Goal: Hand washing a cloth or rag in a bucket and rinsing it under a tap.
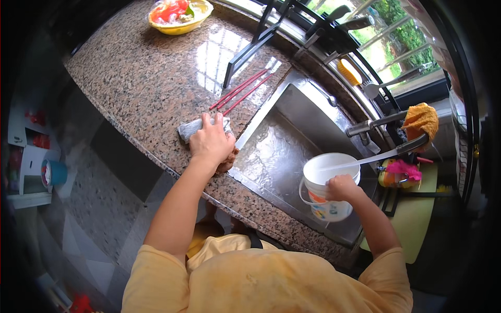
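Observation:
My left hand (211, 143) presses down on a folded grey cloth (188, 130) on the granite countertop (129, 70), beside the sink's edge. Something brown and rough, perhaps a second cloth (228, 162), sticks out from under the palm. My right hand (342, 188) grips the side of a white plastic bucket (332, 211) with coloured print, held upright over the steel sink (270, 144). A pale stream of water (373, 157) runs from the curved tap (413, 144) into the bucket. The bucket's handle (301, 191) hangs down on its left.
Red chopsticks (238, 92) lie near a black metal rack (246, 54). A yellow basket (182, 27) with plastic bags sits at the far corner. An orange cloth (420, 119) drapes the tap. Knives (354, 23) and a yellow brush (349, 72) stand by the window; a green board (417, 223) lies right.

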A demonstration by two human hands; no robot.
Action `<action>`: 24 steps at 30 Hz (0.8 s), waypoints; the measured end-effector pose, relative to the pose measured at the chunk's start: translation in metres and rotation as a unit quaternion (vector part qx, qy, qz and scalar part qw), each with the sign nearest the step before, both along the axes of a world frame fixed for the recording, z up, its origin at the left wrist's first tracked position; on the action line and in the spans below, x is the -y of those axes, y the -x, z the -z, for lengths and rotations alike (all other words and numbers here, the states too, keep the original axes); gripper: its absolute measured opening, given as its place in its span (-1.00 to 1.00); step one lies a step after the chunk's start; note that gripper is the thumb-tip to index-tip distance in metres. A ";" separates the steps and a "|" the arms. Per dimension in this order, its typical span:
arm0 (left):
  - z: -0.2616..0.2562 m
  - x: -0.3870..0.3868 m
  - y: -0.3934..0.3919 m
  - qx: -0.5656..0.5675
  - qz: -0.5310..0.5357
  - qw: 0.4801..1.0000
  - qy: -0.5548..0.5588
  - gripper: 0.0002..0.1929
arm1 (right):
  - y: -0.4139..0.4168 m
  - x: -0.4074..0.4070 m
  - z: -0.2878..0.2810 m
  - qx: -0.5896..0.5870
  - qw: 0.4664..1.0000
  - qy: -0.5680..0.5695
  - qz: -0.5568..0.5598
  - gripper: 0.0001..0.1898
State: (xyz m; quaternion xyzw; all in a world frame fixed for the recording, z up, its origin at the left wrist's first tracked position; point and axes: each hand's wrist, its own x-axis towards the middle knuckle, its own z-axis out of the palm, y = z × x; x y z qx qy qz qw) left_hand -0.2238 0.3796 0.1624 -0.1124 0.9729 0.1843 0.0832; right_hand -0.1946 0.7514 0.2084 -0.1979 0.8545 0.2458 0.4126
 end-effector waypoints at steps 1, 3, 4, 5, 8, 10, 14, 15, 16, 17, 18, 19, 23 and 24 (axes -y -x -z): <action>0.002 -0.001 0.000 -0.001 0.005 1.000 0.003 -0.45 | -0.006 -0.004 0.001 -0.046 0.998 0.023 0.030 -0.62; 0.001 -0.001 0.000 -0.007 0.004 1.000 0.004 -0.45 | -0.022 -0.014 0.011 -0.096 0.990 0.096 0.034 -0.67; 0.001 -0.001 0.001 -0.015 0.020 1.000 0.019 -0.43 | -0.031 -0.019 0.017 -0.146 0.975 0.163 0.033 -0.72; 0.001 -0.002 0.001 -0.019 0.029 0.999 0.023 -0.43 | -0.038 -0.021 0.025 -0.152 0.974 0.166 0.042 -0.72; -0.001 -0.001 -0.001 -0.028 0.024 0.999 0.018 -0.46 | -0.056 -0.013 0.058 -0.229 0.931 0.280 0.048 -0.78; -0.002 -0.003 -0.001 -0.038 0.033 0.998 0.022 -0.47 | -0.064 -0.006 0.070 -0.248 0.924 0.285 0.064 -0.76; -0.010 -0.012 -0.011 -0.132 0.026 0.991 -0.020 -0.52 | -0.077 -0.010 0.095 -0.249 0.910 0.312 0.115 -0.72; -0.011 -0.017 -0.015 -0.196 0.004 0.979 -0.055 -0.52 | -0.079 -0.010 0.097 -0.256 0.905 0.315 0.129 -0.72; -0.011 -0.024 -0.019 -0.272 0.034 0.960 -0.052 -0.51 | -0.083 -0.008 0.096 -0.241 0.869 0.397 0.174 -0.71; -0.013 -0.035 -0.021 -0.310 0.039 0.947 -0.076 -0.55 | -0.085 -0.008 0.097 -0.225 0.824 0.474 0.215 -0.69; -0.014 -0.049 -0.018 -0.293 0.055 0.946 -0.129 -0.58 | -0.085 -0.010 0.101 -0.201 0.798 0.503 0.266 -0.62; -0.016 -0.063 -0.016 -0.275 0.067 0.942 -0.179 -0.61 | -0.085 -0.008 0.103 -0.209 0.792 0.504 0.274 -0.62; -0.013 -0.145 -0.002 -0.111 0.103 0.913 -0.378 -0.67 | -0.067 0.006 0.093 -0.088 0.468 0.707 0.523 -0.46; -0.003 -0.166 -0.001 -0.053 0.090 0.851 -0.515 -0.69 | -0.061 0.019 0.073 -0.035 0.326 0.741 0.586 -0.41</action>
